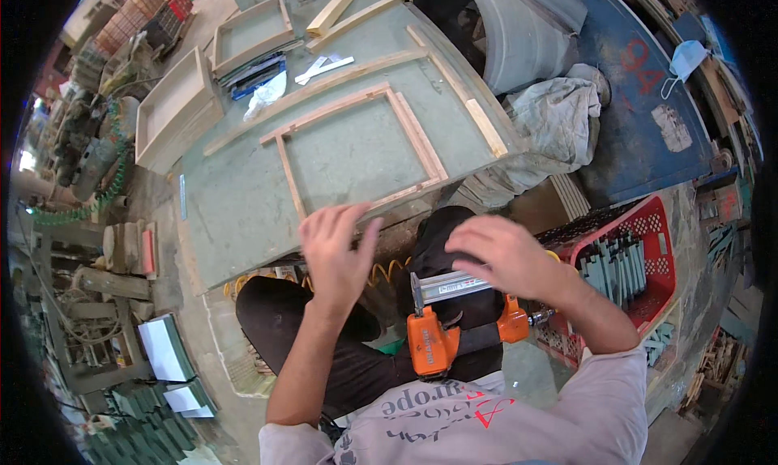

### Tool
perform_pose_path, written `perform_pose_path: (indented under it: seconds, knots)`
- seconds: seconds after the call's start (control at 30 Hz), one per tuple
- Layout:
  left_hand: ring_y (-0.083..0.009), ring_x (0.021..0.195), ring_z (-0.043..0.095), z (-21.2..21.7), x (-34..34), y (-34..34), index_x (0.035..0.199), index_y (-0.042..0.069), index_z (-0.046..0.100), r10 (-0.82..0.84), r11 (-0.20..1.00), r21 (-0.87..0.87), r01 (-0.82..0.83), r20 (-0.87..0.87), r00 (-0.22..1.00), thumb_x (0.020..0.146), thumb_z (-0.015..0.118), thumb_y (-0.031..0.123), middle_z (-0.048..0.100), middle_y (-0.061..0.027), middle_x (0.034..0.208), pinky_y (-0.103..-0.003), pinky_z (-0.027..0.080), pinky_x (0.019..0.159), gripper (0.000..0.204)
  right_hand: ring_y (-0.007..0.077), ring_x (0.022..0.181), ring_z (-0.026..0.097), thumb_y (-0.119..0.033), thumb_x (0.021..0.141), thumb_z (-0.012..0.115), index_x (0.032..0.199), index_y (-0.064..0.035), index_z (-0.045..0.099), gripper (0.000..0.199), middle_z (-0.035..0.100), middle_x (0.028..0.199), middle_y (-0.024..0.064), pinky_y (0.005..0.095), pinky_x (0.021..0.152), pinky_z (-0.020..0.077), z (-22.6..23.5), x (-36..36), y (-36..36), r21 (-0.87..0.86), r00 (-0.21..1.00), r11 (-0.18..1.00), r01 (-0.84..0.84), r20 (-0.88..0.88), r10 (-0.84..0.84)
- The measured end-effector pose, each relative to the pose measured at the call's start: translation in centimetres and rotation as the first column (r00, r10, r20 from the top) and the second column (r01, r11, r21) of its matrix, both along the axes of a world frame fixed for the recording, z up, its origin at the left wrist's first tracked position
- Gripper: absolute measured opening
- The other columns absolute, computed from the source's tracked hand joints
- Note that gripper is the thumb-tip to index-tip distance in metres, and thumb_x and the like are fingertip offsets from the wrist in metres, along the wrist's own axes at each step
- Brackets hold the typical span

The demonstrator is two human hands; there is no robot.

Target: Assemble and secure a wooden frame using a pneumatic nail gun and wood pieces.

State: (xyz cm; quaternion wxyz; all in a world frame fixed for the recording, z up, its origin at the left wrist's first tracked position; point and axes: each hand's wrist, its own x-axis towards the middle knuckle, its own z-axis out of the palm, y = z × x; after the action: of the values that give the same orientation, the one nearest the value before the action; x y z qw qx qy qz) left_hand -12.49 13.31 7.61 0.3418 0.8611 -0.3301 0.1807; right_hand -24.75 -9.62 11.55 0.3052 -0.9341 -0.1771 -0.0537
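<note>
Person's own body: pale grey printed shirt, black trousers, bare forearms.
Pale grey, soft cloth shirt [559, 420], loosely creased; short, wide sleeves [617, 377] of the same cloth, ending near the elbows. Across front: dark grey lettering [421, 398] in mixed sizes, one large red character [489, 415] beside it. Black, matte cloth trousers [271, 296] over both legs. Bare left hand [334, 246], bare right hand [504, 253].

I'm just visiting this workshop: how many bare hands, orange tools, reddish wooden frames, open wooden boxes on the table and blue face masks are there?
Hands: 2 (left hand, right hand)
Orange tool: 1
Reddish frame: 1
Open wooden boxes: 2
Blue mask: 1
Total: 7
</note>
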Motion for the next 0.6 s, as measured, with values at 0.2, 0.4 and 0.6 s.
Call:
perform_pose_path:
  seconds: [0.2,0.4,0.6]
  knots:
    - [-0.0264,0.103,0.056,-0.6,0.9,-6.7,0.113,0.009,0.064,-0.193,0.967,0.165,0.195,-0.029,0.981,0.081,0.074,0.021,0.064,-0.0070,0.105,-0.040,0.037,0.095,0.035,0.0277,0.094,0.062,-0.024,0.084,0.071,0.102,-0.0072,0.062,0.026,0.063,0.096,0.0082,0.0380,0.082,0.0503,-1.3,-6.0,2.7,0.076,0.933,0.979,-0.190,-0.297,0.204]
    - [-0.0254,0.109,0.058,-0.1,4.4,-8.1,0.112,0.010,0.065,-0.130,0.977,0.165,0.135,-0.039,0.991,0.091,0.064,0.020,0.065,-0.0071,0.108,-0.041,0.038,0.095,0.024,0.0272,0.098,0.062,-0.026,0.084,0.071,0.108,-0.0077,0.063,0.031,0.063,0.099,0.0088,0.0388,0.087,0.0490,-2.4,-9.1,1.8,0.139,0.957,0.988,-0.068,-0.271,0.104]
    - [-0.0325,0.109,0.058,-0.6,14.5,-10.1,0.115,0.006,0.064,-0.055,0.975,0.222,0.031,0.107,0.993,0.088,0.064,0.017,0.064,-0.0138,0.112,-0.043,0.044,0.091,0.029,0.0300,0.106,0.058,-0.025,0.082,0.073,0.117,-0.0052,0.055,0.044,0.058,0.111,0.0121,0.0402,0.090,0.0469,-3.1,-10.4,2.2,0.126,0.930,0.986,-0.106,-0.338,0.143]
